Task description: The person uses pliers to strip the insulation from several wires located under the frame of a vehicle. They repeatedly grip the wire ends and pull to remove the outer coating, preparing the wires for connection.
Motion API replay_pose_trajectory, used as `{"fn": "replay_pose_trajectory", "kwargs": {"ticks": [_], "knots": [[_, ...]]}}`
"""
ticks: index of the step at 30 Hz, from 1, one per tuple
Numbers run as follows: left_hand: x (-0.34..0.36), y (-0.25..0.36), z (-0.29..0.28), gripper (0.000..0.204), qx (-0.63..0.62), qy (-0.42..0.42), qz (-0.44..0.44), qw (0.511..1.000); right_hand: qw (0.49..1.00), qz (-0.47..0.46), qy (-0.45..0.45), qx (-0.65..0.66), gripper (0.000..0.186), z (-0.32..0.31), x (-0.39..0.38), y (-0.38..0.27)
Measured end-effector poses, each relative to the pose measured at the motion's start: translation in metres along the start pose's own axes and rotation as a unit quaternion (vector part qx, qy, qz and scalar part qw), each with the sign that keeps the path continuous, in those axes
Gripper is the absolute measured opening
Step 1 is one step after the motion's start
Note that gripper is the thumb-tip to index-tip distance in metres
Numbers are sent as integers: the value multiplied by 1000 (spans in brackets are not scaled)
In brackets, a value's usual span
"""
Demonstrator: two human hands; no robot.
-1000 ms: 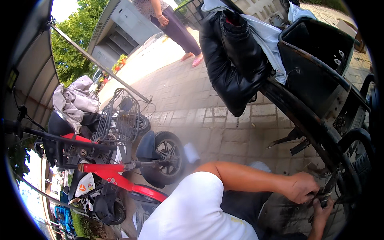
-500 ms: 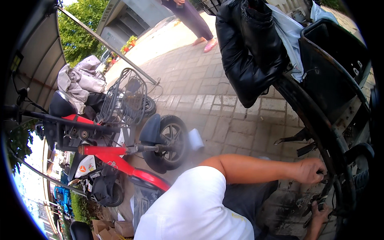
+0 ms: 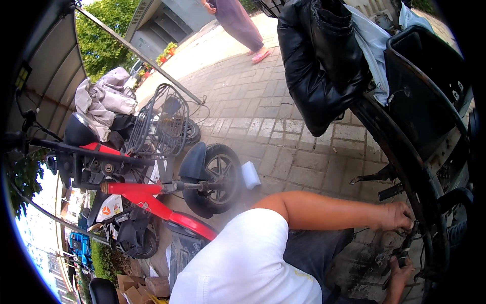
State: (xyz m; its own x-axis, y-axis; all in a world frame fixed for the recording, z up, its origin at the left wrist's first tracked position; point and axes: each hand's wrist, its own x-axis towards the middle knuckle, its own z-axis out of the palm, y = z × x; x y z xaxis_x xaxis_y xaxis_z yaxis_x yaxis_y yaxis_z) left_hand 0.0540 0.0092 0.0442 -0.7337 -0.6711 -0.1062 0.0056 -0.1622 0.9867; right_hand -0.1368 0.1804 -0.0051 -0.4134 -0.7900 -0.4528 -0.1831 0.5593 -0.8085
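Observation:
My left arm reaches across to the black scooter frame (image 3: 421,187). There my left hand (image 3: 396,216) has its fingers bent and drawn together beside the frame, at the upper end of a dark, cable-like piece (image 3: 408,242). Just below it, my right hand (image 3: 400,273) curls around the lower part of that piece, thumb upward. What exactly lies within the fingers of each hand is too small and dark to make out. A black footrest peg (image 3: 391,191) sticks out from the frame above my left hand.
A black padded cover (image 3: 319,66) hangs over the scooter, beside its black box (image 3: 422,76). To the left stands a red electric scooter (image 3: 147,195) with a wire basket (image 3: 159,121). A white roll (image 3: 250,175) lies by its wheel. Another person (image 3: 238,25) is on the paving (image 3: 243,109).
My left hand's fingers have shifted and show more extended along the dark piece. My right hand has moved slightly up and left. The other person has stepped a little left.

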Motion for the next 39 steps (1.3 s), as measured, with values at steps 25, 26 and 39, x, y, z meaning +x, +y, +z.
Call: {"fn": "replay_pose_trajectory", "kwargs": {"ticks": [25, 26, 39], "knots": [[-7, 44, -10, 22, -219, -14, -252, 943, 996, -42, -70, 42, 31, -2, -39, -68], [-6, 43, -2, 21, -205, -26, -248, 946, 992, -90, -66, 66, 31, -4, -41, -63], [-4, 38, -24, 16, -8, -39, -142, 989, 976, -196, -95, -28, 44, 25, -26, -51]]}}
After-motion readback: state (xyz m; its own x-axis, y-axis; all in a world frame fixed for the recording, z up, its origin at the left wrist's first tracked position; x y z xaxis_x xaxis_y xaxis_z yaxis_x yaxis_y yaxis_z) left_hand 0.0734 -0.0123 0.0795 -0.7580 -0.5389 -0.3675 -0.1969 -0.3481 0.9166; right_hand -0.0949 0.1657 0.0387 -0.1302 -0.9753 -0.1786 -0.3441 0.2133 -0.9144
